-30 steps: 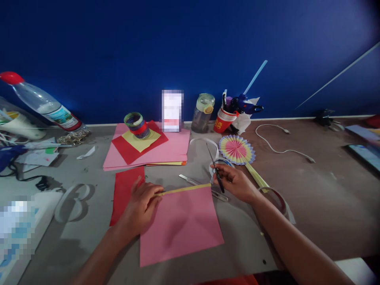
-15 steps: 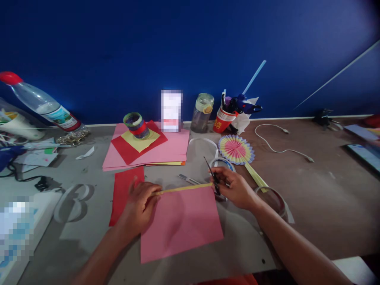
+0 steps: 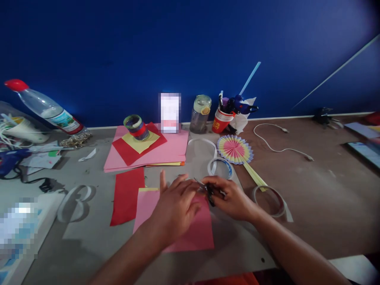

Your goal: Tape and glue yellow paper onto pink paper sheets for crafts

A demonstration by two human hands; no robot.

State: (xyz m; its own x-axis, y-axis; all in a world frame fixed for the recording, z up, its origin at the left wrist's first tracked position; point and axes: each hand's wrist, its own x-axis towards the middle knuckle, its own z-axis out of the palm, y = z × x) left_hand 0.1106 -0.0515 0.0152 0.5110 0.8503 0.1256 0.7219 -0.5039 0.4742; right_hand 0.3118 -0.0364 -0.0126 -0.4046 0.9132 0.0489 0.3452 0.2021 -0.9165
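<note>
A pink paper sheet (image 3: 197, 233) with a yellow strip (image 3: 148, 189) along its far edge lies on the grey table. My left hand (image 3: 175, 208) rests on the sheet near its far right corner, fingers stretched and pressed down. My right hand (image 3: 230, 198) grips small black-handled scissors (image 3: 207, 190), whose blades point left toward my left fingertips at the sheet's edge. A red sheet (image 3: 126, 196) lies just left of the pink one.
A stack of pink, red and yellow papers (image 3: 166, 152) with a tape-wrapped jar (image 3: 135, 126) lies beyond. A tape roll (image 3: 220, 168), paper fan (image 3: 234, 149), cup of tools (image 3: 222, 118), jar (image 3: 200, 114), white cable (image 3: 282, 148), tilted bottle (image 3: 44, 107) and another tape ring (image 3: 268, 196) surround the sheet.
My left hand slid right along the pink sheet's far edge toward the scissors. My right hand lowered the scissors from upright to the sheet's corner. The sheet shifted slightly.
</note>
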